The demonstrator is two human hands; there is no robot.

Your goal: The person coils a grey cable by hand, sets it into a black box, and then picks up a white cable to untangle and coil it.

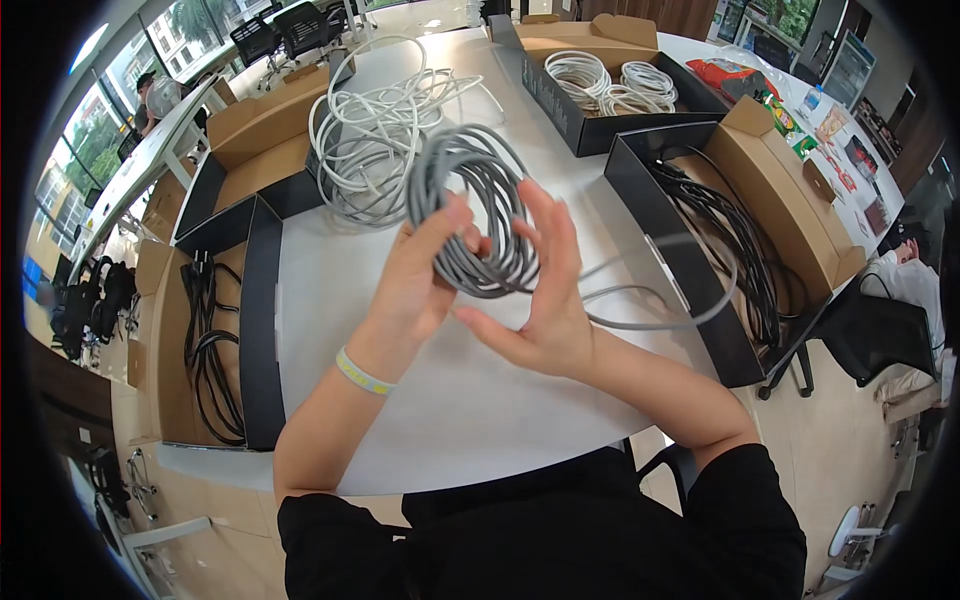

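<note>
My left hand (425,265) is closed round a coiled grey cable (490,270), holding it up over the white table (420,420). Close by on the coil's right side is my right hand (550,290), its fingers spread and thumb apart, fingertips right at the loops. A loose length of the grey cable trails in a wide arc to the right, toward a black box. Behind the coil lies a tangled heap of white and grey cables (360,140), partly hidden by it.
Open boxes ring the table: one with black cables on the left (262,330), a brown-lined one behind it (250,180), one with black cables on the right (680,290), and one with white coils at the back (590,130). A person (160,97) sits far left.
</note>
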